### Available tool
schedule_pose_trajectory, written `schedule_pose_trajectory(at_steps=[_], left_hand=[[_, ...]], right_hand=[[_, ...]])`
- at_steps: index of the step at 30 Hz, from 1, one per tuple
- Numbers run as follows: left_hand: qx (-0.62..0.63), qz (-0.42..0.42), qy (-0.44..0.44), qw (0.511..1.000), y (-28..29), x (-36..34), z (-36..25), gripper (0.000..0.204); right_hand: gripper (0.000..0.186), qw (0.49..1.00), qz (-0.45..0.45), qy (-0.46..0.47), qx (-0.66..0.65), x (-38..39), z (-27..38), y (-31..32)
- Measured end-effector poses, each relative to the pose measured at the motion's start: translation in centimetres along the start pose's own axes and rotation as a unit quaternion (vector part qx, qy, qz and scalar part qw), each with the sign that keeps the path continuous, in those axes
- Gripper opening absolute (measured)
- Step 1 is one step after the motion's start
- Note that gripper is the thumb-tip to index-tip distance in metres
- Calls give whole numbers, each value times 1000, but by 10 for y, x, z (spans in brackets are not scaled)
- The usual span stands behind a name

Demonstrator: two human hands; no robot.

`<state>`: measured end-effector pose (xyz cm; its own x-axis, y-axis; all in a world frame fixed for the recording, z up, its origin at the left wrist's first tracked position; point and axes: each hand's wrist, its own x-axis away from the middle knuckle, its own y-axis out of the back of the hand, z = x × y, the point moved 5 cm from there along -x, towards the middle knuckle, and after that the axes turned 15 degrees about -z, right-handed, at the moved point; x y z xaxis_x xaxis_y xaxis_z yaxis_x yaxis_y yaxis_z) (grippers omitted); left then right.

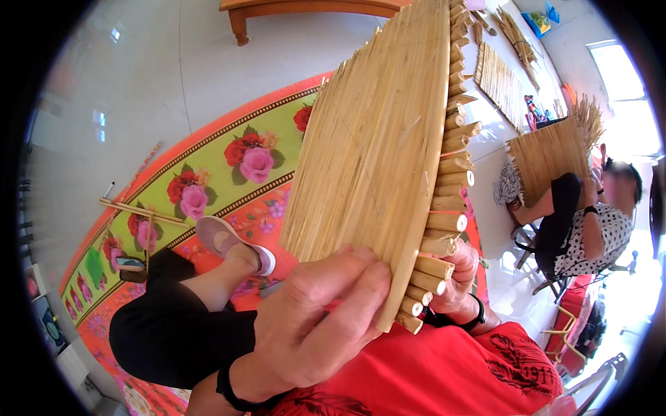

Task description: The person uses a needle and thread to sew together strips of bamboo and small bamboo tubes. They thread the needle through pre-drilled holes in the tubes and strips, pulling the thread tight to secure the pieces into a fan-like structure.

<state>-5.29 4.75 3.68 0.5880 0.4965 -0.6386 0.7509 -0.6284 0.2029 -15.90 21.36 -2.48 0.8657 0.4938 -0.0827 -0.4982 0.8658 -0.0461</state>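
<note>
A stiff mat of straw-coloured reed stalks (368, 145) stands tilted up in front of me. Along its right edge runs a smooth flat strip (431, 149), and beyond it stick out several cut stalk ends (454, 180) of uneven length. My left hand (319, 312) is closed on the mat's near lower corner, its fingers pressed on the face and the strip. My right hand (461, 281) is closed round the protruding ends at the same corner, from the far side. The mat and stalks partly hide its fingers.
A flowered red and green rug (215, 180) lies under my feet. Thin sticks (146, 212) rest at the left. To the right a seated person (593, 229) holds another reed mat (548, 159). Another mat (496, 83) and stalk bundles (519, 45) lie farther back. A wooden bench (305, 10) stands at the top.
</note>
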Motion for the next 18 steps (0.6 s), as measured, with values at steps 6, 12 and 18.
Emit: schedule_pose_trajectory(at_steps=[6, 12, 18], left_hand=[[27, -19, -12, 999, -5, 8, 5, 29], [4, -9, -52, 999, -7, 10, 3, 34], [-31, -12, -85, 996, -10, 8, -1, 24]], right_hand=[[20, 998, -18, -59, 13, 9, -6, 10], [24, 995, -3, 64, 75, 3, 22, -4], [26, 987, 9, 92, 130, 4, 28, 1]])
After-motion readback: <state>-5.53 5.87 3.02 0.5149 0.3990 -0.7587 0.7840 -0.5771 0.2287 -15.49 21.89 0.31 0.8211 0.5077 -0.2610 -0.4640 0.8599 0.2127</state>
